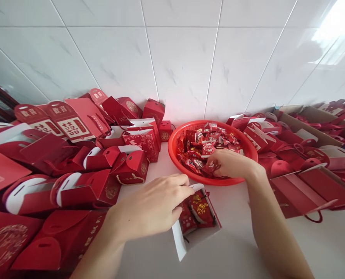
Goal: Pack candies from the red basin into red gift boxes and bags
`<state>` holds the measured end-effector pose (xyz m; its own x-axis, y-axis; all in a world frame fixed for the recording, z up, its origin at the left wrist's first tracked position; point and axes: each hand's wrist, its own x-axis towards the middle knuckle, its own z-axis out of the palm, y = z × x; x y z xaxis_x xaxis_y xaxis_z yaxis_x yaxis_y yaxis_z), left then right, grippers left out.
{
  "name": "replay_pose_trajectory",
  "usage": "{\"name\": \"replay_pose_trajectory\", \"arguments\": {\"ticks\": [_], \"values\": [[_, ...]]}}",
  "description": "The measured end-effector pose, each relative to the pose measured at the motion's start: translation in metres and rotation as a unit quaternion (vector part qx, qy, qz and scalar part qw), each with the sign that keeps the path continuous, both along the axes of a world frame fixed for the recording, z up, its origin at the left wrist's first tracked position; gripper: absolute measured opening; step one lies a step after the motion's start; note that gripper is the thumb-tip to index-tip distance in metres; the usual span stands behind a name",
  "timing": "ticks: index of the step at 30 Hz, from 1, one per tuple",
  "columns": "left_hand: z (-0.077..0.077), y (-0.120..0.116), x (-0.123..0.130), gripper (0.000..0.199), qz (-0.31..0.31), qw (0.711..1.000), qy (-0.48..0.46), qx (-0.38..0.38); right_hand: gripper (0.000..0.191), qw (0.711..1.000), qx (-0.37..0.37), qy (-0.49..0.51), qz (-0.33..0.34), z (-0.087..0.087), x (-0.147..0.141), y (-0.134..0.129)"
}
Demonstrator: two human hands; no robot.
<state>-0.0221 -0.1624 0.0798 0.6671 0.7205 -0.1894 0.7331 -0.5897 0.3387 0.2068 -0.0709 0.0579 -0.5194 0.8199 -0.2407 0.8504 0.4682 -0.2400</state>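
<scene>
My left hand (157,203) grips the upper left edge of an open gift box (180,241), red outside and white inside, tilted on the white table. Red packets (201,209) with gold print lie inside it. Beyond the box stands a round red plastic basket (174,157) filled with wrapped candies (194,153). My right hand (229,164) reaches over its front right rim, and its closed fingers are on a red wrapped candy (212,167) in the pile. The fingertips are partly hidden among the wrappers.
On the left, red gift boxes (88,188) are packed in rows up to the tiled wall (178,58), some with flaps up. More red boxes (300,182) crowd the right side, with a cardboard carton (303,128) behind them. Cord handles stick out from several boxes.
</scene>
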Motion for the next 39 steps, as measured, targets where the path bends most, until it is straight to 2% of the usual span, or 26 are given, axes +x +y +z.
{"name": "replay_pose_trajectory", "arguments": {"ticks": [2, 6, 11, 15, 20, 24, 26, 30, 34, 36, 39], "values": [[0.001, 0.0, 0.0, 0.051, 0.002, 1.0, 0.002, -0.004, 0.037, 0.999, 0.019, -0.026, -0.014, -0.003, -0.005, 0.003], [0.001, 0.001, -0.002, 0.052, 0.005, 1.0, 0.003, -0.012, 0.057, 0.999, 0.02, -0.022, 0.014, -0.01, -0.012, 0.005], [-0.002, 0.003, -0.004, 0.057, 0.0, 1.0, -0.006, -0.007, 0.059, 0.998, 0.049, -0.028, 0.038, -0.02, -0.026, 0.006], [-0.004, 0.004, -0.005, 0.058, -0.004, 1.0, -0.021, 0.011, 0.048, 0.995, 0.072, -0.02, 0.06, -0.025, -0.031, 0.008], [-0.003, 0.004, -0.006, 0.058, -0.003, 1.0, -0.014, 0.018, 0.034, 0.995, 0.047, 0.028, 0.078, -0.019, -0.024, 0.009], [-0.003, 0.005, -0.006, 0.059, -0.006, 1.0, -0.011, 0.018, 0.008, 0.992, 0.065, 0.099, 0.043, -0.012, -0.016, 0.011], [-0.002, 0.005, -0.006, 0.059, -0.005, 1.0, -0.009, 0.018, 0.01, 0.986, 0.084, 0.14, 0.018, -0.011, -0.012, 0.013], [-0.003, 0.008, -0.006, 0.061, -0.008, 1.0, -0.008, 0.018, 0.02, 0.958, 0.085, 0.273, -0.022, -0.011, -0.002, 0.017], [-0.005, 0.014, -0.005, 0.056, -0.009, 1.0, -0.013, 0.01, 0.025, 0.897, 0.05, 0.434, -0.061, -0.011, 0.004, 0.017], [-0.005, 0.017, -0.004, 0.046, -0.008, 1.0, -0.01, 0.0, 0.027, 0.877, 0.05, 0.473, -0.074, -0.008, 0.006, 0.014], [-0.004, 0.018, -0.003, 0.041, -0.01, 1.0, -0.008, -0.011, 0.027, 0.867, 0.069, 0.488, -0.075, -0.002, 0.007, 0.008]]}}
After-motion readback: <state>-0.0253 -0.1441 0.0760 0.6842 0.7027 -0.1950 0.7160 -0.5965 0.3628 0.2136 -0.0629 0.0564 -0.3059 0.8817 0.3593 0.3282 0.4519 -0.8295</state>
